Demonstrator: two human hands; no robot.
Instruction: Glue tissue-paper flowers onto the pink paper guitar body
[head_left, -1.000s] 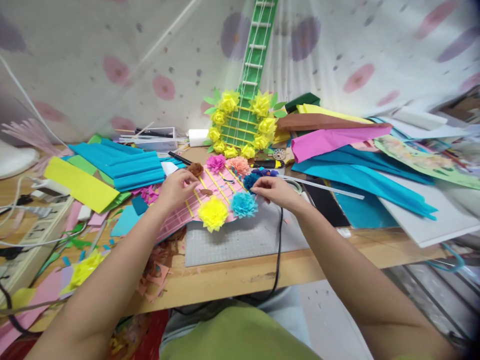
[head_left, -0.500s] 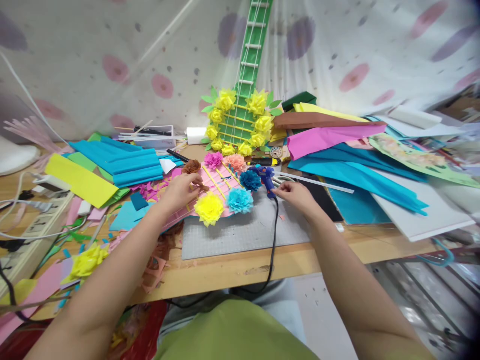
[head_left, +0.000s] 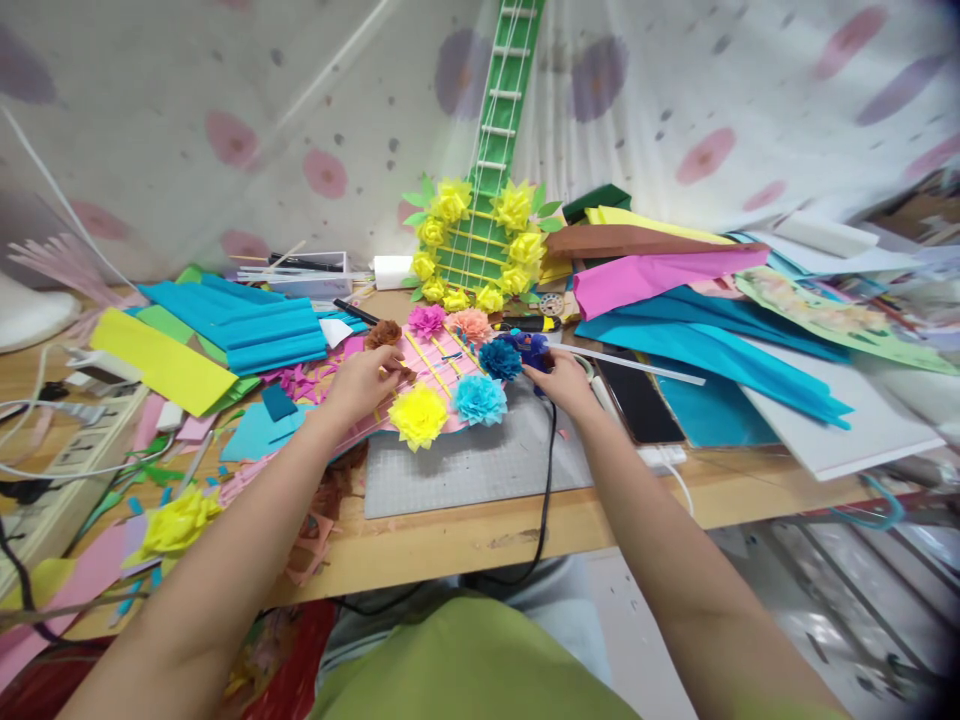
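Observation:
My left hand (head_left: 367,380) is closed in a pinch above a pink paper board with yellow strips (head_left: 427,362). A small brown piece (head_left: 406,374), apparently paper, shows at its fingertips. On the board sit a brown paper flower (head_left: 384,334), a magenta one (head_left: 427,320), a salmon one (head_left: 472,326), a dark blue one (head_left: 501,357), a light blue one (head_left: 481,399) and a yellow one (head_left: 418,415). To the right, my right hand (head_left: 564,382) closes around the handle of a blue glue gun (head_left: 534,350), whose black cord hangs over the table edge.
A grey cutting mat (head_left: 465,475) lies under the board. Behind stands a green paper guitar (head_left: 487,235) ringed with yellow flowers. Crepe paper sheets (head_left: 675,272) and a phone (head_left: 641,398) lie right; blue paper (head_left: 247,325), scraps and a power strip (head_left: 82,475) lie left.
My right hand has moved left and closed on the glue gun's handle, uncovering the phone and a white plug. My left hand has hardly moved.

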